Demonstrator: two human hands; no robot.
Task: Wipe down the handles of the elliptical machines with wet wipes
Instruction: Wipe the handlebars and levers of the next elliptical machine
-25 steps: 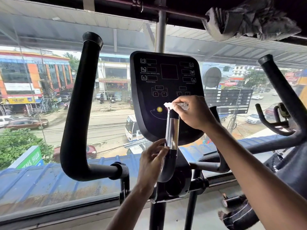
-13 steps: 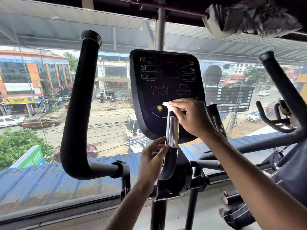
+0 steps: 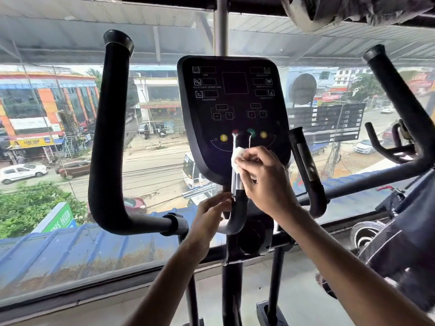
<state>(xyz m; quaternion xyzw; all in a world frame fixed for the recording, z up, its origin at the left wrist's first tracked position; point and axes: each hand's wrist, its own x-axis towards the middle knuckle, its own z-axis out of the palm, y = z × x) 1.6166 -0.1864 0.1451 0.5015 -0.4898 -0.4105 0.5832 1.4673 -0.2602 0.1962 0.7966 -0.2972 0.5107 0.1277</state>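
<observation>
Presently, the console (image 3: 233, 109) of the elliptical is taken as the reference point. The left swing handle (image 3: 106, 137) is recorded well to the left of the console, and the right swing handle (image 3: 400, 97) well to its right; neither is touched. Whether either has been cleaned cannot be told.

Two short grips are set close to the console's lower edge. The right short grip (image 3: 306, 168) stands free just beside the console's lower right corner. The left short grip (image 3: 238, 215) rises across the console's lower centre and is the item under treatment.

The left hand (image 3: 209, 212) is found just below the console, fingers curled round the lower bend of that grip. This hold is judged to steady the tube against rubbing pressure.

The right hand (image 3: 266, 182) is closed in a pinch on the wet wipe (image 3: 237, 158). The wipe is pressed against the grip's metal strip, in front of the console's lower edge and just under its row of coloured buttons. It is bunched small, judged so that it can be worked along a narrow tube.
</observation>
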